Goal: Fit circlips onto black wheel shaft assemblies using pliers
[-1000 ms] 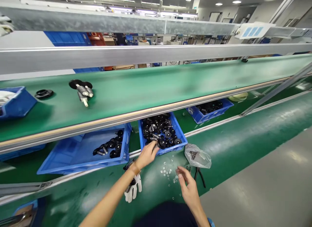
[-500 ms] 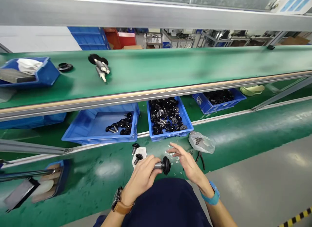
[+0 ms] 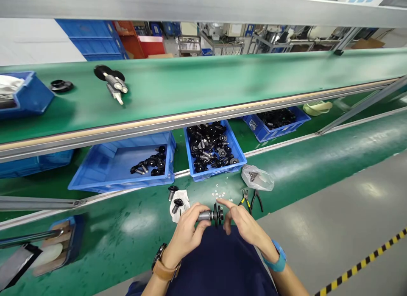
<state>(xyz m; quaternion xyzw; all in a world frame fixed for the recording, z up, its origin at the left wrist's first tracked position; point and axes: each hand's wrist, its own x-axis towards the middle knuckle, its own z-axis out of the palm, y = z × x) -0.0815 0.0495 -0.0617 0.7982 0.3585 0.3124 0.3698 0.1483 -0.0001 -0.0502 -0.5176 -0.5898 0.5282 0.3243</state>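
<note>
My left hand [image 3: 188, 231] is closed round the grey shaft of a part with black discs [image 3: 218, 215], held level above the bench edge. Close to the disc end is my right hand [image 3: 243, 223], its index finger stretched out and the other fingers partly curled. I cannot tell whether that fingertip touches the discs. Small pale rings [image 3: 219, 194] lie scattered on the green bench beyond the hands. Two similar black-and-grey parts rest to the left, one of them [image 3: 177, 205] on a white glove-like cloth [image 3: 184, 196].
Black pliers [image 3: 257, 200] and yellow-handled pliers [image 3: 245, 198] lie right of the rings, by a clear plastic bag [image 3: 258, 178]. Blue bins with black parts [image 3: 243, 156] stand under the raised green shelf [image 3: 190, 84]. A wood-lined blue tray [image 3: 68, 245] is at left.
My right hand has come down and left toward the disc end, its index finger now pointing. The left hand keeps its hold on the shaft. The whole view has shifted, baring the yellow-handled pliers.
</note>
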